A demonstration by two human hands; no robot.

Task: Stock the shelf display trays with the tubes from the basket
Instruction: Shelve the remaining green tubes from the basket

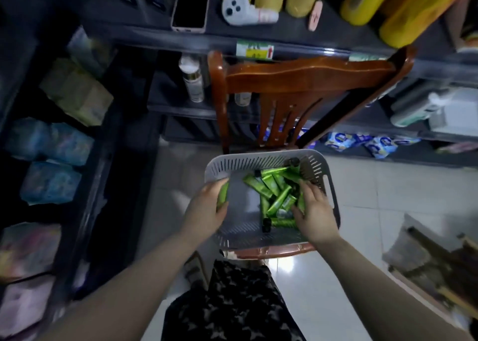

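A grey slotted basket [240,163] stands on the seat of a brown wooden chair [305,82]. Several green tubes with black caps [274,193] lie heaped in its right half. My left hand [207,211] is over the basket's left edge and grips green tubes [223,194] in its curled fingers. My right hand [313,216] reaches into the pile from the right, its fingers curled around tubes there. No display trays can be made out in the dark shelves.
Dark shelving [284,41] runs behind the chair, with a phone [191,8], yellow packs [403,6] and bottles [192,82] on it. Another shelf unit with wrapped packs [49,182] stands at the left. Pale floor tiles [367,201] surround the chair; clutter [434,260] lies at the right.
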